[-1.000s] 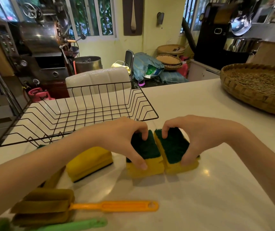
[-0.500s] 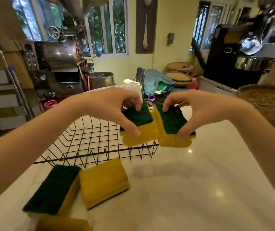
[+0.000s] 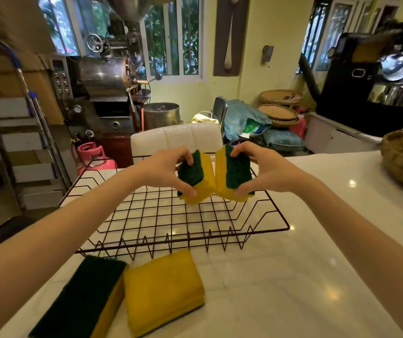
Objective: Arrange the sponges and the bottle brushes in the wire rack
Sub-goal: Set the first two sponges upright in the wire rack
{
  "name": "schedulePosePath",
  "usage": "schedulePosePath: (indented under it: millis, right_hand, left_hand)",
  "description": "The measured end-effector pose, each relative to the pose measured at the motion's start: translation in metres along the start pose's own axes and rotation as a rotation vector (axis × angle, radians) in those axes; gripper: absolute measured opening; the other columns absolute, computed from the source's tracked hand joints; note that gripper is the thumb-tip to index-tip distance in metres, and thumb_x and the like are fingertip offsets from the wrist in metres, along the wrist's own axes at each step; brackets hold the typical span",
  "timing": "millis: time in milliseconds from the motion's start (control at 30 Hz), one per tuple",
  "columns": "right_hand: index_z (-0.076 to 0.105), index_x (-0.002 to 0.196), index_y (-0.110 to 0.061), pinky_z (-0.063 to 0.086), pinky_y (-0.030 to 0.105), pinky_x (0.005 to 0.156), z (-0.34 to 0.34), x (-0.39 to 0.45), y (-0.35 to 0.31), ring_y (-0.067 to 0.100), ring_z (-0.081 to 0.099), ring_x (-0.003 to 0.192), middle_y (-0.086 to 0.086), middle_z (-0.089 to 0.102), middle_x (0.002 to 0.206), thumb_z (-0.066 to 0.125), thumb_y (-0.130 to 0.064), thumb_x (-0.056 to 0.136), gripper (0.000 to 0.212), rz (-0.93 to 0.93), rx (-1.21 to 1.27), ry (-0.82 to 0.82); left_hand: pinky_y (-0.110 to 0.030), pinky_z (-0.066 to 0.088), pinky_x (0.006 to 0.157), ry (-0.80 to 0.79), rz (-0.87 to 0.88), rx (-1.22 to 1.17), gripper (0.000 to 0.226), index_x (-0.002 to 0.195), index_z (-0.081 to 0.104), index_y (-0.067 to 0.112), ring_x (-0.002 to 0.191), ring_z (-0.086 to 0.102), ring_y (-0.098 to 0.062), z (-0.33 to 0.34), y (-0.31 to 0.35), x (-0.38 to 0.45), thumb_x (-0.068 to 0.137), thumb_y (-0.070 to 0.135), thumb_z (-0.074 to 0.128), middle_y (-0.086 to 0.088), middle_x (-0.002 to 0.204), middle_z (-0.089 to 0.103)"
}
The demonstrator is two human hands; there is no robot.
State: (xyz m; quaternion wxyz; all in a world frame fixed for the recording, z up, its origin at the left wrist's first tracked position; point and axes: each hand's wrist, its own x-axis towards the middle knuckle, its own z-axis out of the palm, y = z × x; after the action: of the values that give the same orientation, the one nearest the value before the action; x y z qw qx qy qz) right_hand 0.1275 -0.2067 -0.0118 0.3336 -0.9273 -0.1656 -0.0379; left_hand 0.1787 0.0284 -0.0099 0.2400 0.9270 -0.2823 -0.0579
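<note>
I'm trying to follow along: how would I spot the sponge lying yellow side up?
Start at the black wire rack on the white counter. Just in front of its zigzag front edge two sponges lie flat, side by side. The right one is the yellow-side-up sponge; its left neighbour shows its dark green scrub face, and the other two sponges are held above the rack.

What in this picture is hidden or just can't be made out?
All in the head view:
- Bottle brushes: none in frame.
- Left sponge: top corner hidden under the left hand.
- Right sponge: right edge hidden by the right hand.
- Dark-topped sponge on the counter: cut off by the bottom edge.
</note>
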Motion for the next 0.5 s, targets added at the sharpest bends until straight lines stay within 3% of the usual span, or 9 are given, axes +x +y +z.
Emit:
schedulePosePath:
  millis: [67, 133, 167, 300, 400, 500]
  right_hand:
    - [0.045, 0.118, -0.021, 0.048, 0.019, 0.091, 0.008, 0.006, 0.004, 0.017, 0.046, 0.112, -0.001, 0.046, 0.119, 0.083, -0.014, 0.059, 0.071, -0.009, 0.004, 0.015]
    - [0.044, 0.119, -0.019, 0.033, -0.006, 0.079, 0.014, 0.011, 0.006, 0.015, 0.044, 0.11, -0.001, 0.046, 0.117, 0.082, -0.012, 0.06, 0.071, -0.017, -0.039, 0.021]
    - [0.044, 0.12, -0.018, 0.028, -0.009, 0.073, 0.016, 0.012, 0.007, 0.014, 0.044, 0.109, 0.0, 0.046, 0.119, 0.082, -0.012, 0.061, 0.07, -0.023, -0.059, 0.027]
    - [0.044, 0.121, -0.018, 0.018, 0.0, 0.066, 0.019, 0.018, 0.011, 0.013, 0.042, 0.109, 0.003, 0.047, 0.124, 0.081, -0.011, 0.062, 0.07, -0.019, -0.062, 0.038]
    - [0.044, 0.12, -0.02, 0.04, 0.015, 0.081, 0.021, 0.025, 0.011, 0.018, 0.045, 0.111, 0.002, 0.047, 0.122, 0.082, -0.014, 0.06, 0.071, -0.023, -0.102, -0.022]
    - [0.043, 0.122, -0.021, 0.043, 0.023, 0.079, 0.024, 0.033, 0.009, 0.014, 0.043, 0.105, -0.003, 0.043, 0.117, 0.082, -0.017, 0.061, 0.072, -0.013, -0.182, -0.123]
  left_hand:
    - [-0.042, 0.041, 0.103, -0.009, -0.031, 0.038, 0.061, 0.108, 0.047, 0.019, 0.122, 0.045, -0.024, 0.006, -0.011, 0.006, 0.059, 0.031, 0.082, -0.004, 0.129, 0.049]
    - [-0.042, 0.042, 0.1, -0.027, -0.052, 0.075, 0.06, 0.108, 0.048, 0.019, 0.119, 0.046, -0.024, 0.01, -0.018, 0.011, 0.059, 0.032, 0.081, -0.005, 0.127, 0.05]
    - [-0.041, 0.044, 0.097, -0.033, -0.058, 0.093, 0.06, 0.108, 0.047, 0.019, 0.117, 0.046, -0.024, 0.012, -0.021, 0.012, 0.06, 0.031, 0.08, -0.005, 0.126, 0.05]
    - [-0.029, 0.045, 0.077, -0.047, -0.051, 0.186, 0.057, 0.109, 0.046, 0.02, 0.101, 0.044, -0.018, 0.016, -0.03, 0.015, 0.062, 0.027, 0.079, -0.005, 0.121, 0.048]
    - [-0.026, 0.041, 0.074, -0.086, -0.047, 0.228, 0.058, 0.111, 0.046, 0.018, 0.097, 0.042, -0.015, 0.02, -0.03, 0.017, 0.063, 0.027, 0.078, -0.006, 0.12, 0.047]
    - [-0.027, 0.042, 0.076, -0.113, -0.036, 0.255, 0.059, 0.114, 0.046, 0.017, 0.097, 0.042, -0.016, 0.024, -0.028, 0.023, 0.065, 0.026, 0.077, -0.007, 0.121, 0.048]
